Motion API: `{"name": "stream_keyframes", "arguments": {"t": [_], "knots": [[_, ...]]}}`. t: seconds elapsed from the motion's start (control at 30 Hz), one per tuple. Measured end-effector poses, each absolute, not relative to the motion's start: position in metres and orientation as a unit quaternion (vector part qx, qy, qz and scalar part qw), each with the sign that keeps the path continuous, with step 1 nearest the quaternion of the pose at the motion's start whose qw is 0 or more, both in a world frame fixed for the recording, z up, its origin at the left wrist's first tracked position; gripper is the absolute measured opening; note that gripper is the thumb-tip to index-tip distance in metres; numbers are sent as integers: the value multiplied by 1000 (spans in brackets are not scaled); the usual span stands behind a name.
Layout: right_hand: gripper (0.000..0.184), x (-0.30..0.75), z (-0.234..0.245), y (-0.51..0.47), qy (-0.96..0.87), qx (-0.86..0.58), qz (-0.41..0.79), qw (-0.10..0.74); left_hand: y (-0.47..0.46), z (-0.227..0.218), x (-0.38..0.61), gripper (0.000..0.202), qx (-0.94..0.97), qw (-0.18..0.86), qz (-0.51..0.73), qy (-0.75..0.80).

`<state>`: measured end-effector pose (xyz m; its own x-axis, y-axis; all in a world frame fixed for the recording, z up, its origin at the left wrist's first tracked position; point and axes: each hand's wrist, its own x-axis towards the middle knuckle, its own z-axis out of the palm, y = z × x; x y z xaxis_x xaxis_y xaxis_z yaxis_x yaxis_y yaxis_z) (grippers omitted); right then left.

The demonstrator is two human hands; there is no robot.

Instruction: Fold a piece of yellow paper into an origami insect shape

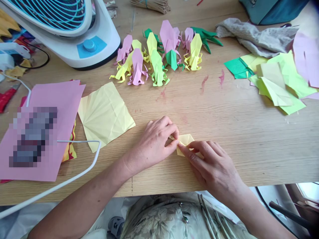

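Note:
A small folded yellow paper piece [184,141] lies on the wooden table [244,142] near its front edge. My left hand [156,141] pinches the piece's left edge between thumb and fingers. My right hand [214,166] rests over its right side, the index finger pressed flat along a fold. Most of the piece is hidden under both hands. A creased yellow paper square [104,114] lies flat to the left of my left hand.
Several folded paper figures [154,56] in pink, yellow and green stand at the back centre. A pink sheet stack [47,129] with a white cable [74,176] lies left. Loose green and yellow sheets [276,83], a grey cloth [256,38] right, a white fan [74,30] back left.

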<state>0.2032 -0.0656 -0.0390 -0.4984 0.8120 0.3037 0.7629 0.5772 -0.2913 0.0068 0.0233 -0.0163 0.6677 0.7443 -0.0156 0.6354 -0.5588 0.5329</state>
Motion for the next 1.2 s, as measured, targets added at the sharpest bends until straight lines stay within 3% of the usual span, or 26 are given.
{"name": "stream_keyframes", "arguments": {"t": [0.27, 0.5, 0.73, 1.2], "knots": [[41, 202, -37, -66, -864, -463, 51, 192, 26, -14, 4, 13, 871, 284, 91, 391], [38, 201, -36, -65, -862, -469, 38, 187, 25, -16, 11, 22, 872, 247, 95, 413], [38, 195, -33, -67, -868, -471, -18, 156, 24, -17, 9, 19, 876, 247, 96, 402], [46, 202, -41, -65, -842, -476, 77, 243, 35, -22, -10, 17, 873, 321, 162, 329]]}}
